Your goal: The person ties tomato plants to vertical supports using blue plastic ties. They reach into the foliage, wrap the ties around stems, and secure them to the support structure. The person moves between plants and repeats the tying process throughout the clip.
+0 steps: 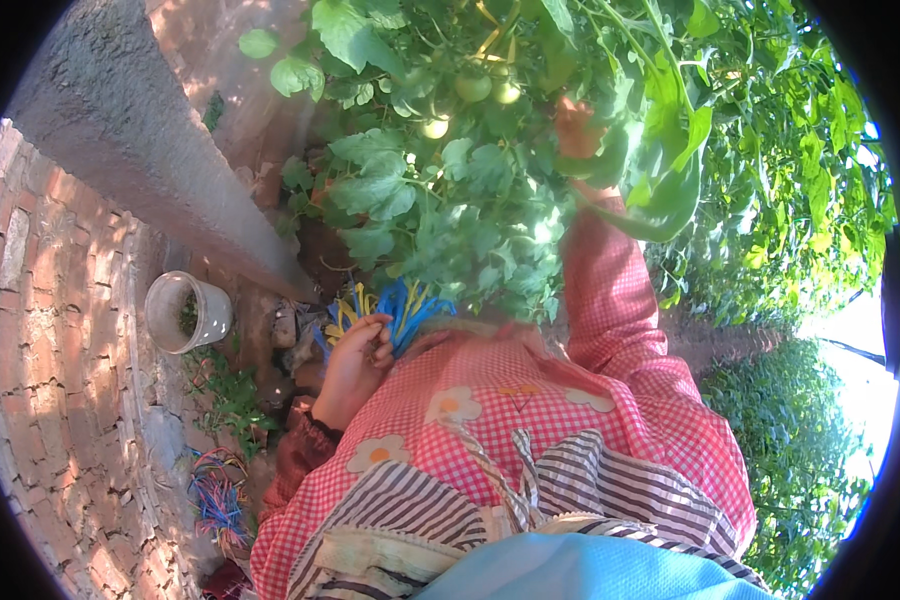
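Note:
My left hand is closed around a bundle of blue and yellow plastic ties, held low in front of my checked smock. My right hand reaches up into the tomato plant, partly behind a large leaf; whether its fingers hold a stem cannot be seen. To the left of that hand hang several green tomatoes among the leaves.
A slanting concrete post stands at the left beside a brick wall. Near its foot is a white plastic bucket. A heap of coloured ties lies lower left, below some weeds. Dense plants fill the right side.

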Action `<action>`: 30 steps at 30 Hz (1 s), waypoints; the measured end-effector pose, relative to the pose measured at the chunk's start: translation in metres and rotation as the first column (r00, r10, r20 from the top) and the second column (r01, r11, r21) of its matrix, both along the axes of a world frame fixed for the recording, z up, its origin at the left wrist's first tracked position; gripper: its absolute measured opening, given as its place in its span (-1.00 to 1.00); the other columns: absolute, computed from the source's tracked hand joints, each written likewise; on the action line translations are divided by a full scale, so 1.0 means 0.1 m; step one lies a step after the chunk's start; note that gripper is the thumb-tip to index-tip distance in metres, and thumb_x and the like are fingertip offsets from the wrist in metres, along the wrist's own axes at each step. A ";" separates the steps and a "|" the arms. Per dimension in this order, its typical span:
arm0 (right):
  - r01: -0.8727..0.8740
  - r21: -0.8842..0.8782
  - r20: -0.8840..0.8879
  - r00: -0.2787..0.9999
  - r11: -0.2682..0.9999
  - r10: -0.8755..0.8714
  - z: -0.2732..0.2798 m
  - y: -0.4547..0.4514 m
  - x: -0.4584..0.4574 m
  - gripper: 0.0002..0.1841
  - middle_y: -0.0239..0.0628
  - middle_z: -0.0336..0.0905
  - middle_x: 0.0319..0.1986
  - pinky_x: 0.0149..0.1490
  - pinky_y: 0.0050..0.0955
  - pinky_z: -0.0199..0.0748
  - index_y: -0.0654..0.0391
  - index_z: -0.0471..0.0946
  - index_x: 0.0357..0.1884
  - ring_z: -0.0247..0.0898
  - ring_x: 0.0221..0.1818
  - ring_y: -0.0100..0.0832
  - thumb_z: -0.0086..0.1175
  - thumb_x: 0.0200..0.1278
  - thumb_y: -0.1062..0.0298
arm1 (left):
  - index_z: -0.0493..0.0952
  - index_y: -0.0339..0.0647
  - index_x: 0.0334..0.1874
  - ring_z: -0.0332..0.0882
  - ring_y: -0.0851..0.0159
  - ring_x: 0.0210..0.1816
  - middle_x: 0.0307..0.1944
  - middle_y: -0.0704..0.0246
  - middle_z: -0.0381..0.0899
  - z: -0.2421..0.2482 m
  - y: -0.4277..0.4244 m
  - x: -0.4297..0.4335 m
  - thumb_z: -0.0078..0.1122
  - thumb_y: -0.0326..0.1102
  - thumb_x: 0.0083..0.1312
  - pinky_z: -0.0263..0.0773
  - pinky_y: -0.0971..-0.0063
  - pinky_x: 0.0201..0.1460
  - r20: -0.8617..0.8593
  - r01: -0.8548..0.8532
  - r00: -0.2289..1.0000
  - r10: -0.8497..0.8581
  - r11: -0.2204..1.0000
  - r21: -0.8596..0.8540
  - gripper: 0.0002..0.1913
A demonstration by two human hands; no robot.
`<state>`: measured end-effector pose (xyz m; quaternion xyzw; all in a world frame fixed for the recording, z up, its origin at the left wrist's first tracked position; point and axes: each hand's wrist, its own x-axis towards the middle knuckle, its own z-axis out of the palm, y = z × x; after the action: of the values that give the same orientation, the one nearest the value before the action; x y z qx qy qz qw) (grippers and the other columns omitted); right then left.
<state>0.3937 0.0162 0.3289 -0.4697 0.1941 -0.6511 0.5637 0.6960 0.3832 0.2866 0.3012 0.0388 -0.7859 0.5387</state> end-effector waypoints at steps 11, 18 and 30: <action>-0.168 0.547 -0.017 0.977 0.820 0.211 0.26 0.87 0.57 -0.87 -0.27 0.50 -0.29 -0.19 -0.59 0.44 0.19 0.45 -0.17 0.40 -0.34 -0.50 -0.04 0.26 0.50 | 0.46 -0.33 0.01 0.26 0.59 -0.43 -0.19 0.44 0.45 0.53 -1.60 0.26 -0.04 -0.37 0.36 0.18 0.72 -0.40 0.191 -0.035 0.971 0.141 0.881 -0.473 -0.75; 0.103 0.261 -0.598 0.798 0.960 0.077 0.94 1.36 0.89 -0.82 -0.58 0.37 -0.52 -0.37 -0.69 0.18 0.21 0.53 -0.23 0.17 -0.49 -0.67 0.02 0.32 0.31 | 0.53 -0.18 -0.01 0.09 0.66 -0.53 -0.53 0.65 0.25 1.01 -2.20 0.11 0.03 -0.30 0.36 0.01 0.76 -0.49 0.517 0.127 0.819 0.250 0.800 -0.587 -0.77; -0.409 -0.728 -0.649 0.155 0.550 -0.744 1.39 0.93 1.59 -0.78 -0.28 0.44 -0.45 -0.23 -0.24 0.45 0.01 0.64 -0.31 0.46 -0.29 -0.18 0.13 -0.08 0.42 | 0.48 -0.38 -0.05 0.40 0.56 -0.31 -0.18 0.44 0.48 0.89 -2.37 0.24 -0.03 -0.57 0.27 0.31 0.72 -0.33 0.628 0.339 0.743 0.230 0.680 -0.650 -0.78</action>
<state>0.5524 0.1095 0.4684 -0.9290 0.2454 -0.2643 -0.0825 0.7202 0.1466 0.3754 0.3212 -0.4826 -0.5888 0.5632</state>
